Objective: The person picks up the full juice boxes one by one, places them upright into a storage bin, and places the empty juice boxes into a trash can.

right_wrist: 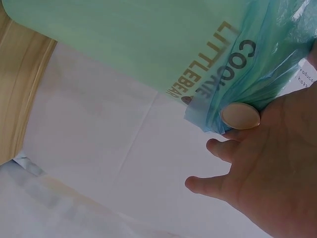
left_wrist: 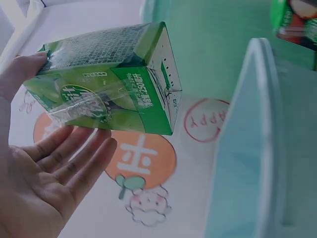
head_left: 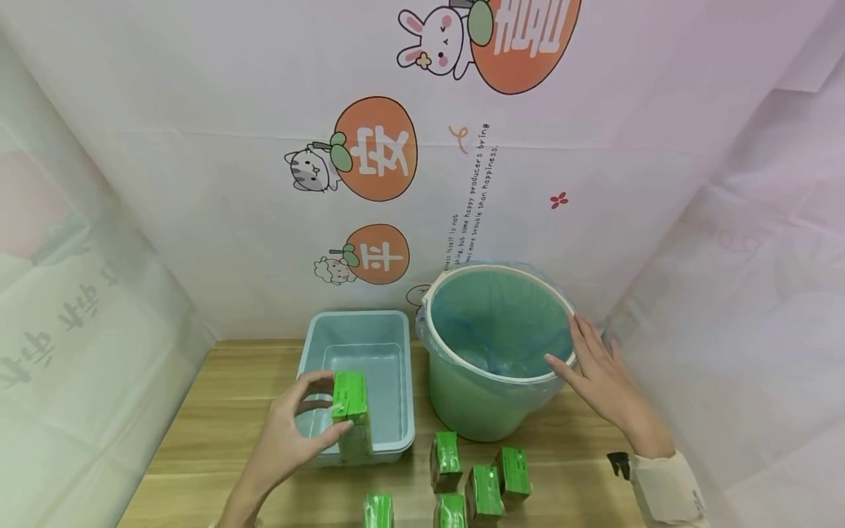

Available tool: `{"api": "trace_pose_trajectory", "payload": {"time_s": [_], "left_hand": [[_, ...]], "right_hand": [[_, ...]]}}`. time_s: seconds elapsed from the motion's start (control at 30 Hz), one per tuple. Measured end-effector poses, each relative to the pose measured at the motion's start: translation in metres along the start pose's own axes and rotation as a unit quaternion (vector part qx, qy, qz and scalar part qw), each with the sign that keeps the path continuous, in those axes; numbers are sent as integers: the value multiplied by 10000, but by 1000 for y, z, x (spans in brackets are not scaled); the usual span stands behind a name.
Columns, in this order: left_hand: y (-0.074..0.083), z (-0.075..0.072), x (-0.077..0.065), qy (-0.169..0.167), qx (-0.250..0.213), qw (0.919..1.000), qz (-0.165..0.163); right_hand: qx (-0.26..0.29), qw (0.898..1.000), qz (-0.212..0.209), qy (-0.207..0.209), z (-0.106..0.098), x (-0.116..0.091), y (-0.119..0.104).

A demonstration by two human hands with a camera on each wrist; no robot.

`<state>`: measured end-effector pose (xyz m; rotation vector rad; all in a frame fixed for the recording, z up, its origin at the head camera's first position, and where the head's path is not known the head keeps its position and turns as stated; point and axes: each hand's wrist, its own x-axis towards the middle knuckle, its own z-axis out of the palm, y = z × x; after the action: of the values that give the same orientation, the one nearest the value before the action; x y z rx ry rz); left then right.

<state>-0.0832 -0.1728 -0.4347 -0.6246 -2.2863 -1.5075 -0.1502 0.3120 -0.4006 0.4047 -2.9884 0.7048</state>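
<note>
My left hand [head_left: 290, 425] grips a small green carton [head_left: 351, 411] between thumb and fingers, held upright above the near part of a pale blue basin [head_left: 408, 381]. In the left wrist view the carton [left_wrist: 99, 84] shows fruit pictures, white lettering and a strip of clear plastic. My right hand [head_left: 601, 374] rests at the right rim of a green bucket [head_left: 475, 403] lined with a thin bluish plastic bag [head_left: 502, 315]. Its fingers spread out loosely beside a round beige knob [right_wrist: 240, 115] in the right wrist view.
Several more green cartons [head_left: 446, 462] stand on the wooden table [head_left: 218, 440] in front of the bucket and basin. A white printed cloth [head_left: 264, 220] hangs behind, and similar cloth walls [head_left: 746, 330] close in both sides.
</note>
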Motion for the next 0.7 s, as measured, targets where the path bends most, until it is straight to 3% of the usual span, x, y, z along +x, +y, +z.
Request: {"api": "trace_pose_trajectory", "payload": {"time_s": [0.33, 0.7], "left_hand": [[11, 11, 51, -168, -342, 9990, -249], [25, 27, 101, -432, -621, 9970, -186]], "right_hand": [[13, 10000, 6, -52, -1, -1, 0], [32, 10000, -28, -76, 0, 0, 1]]}}
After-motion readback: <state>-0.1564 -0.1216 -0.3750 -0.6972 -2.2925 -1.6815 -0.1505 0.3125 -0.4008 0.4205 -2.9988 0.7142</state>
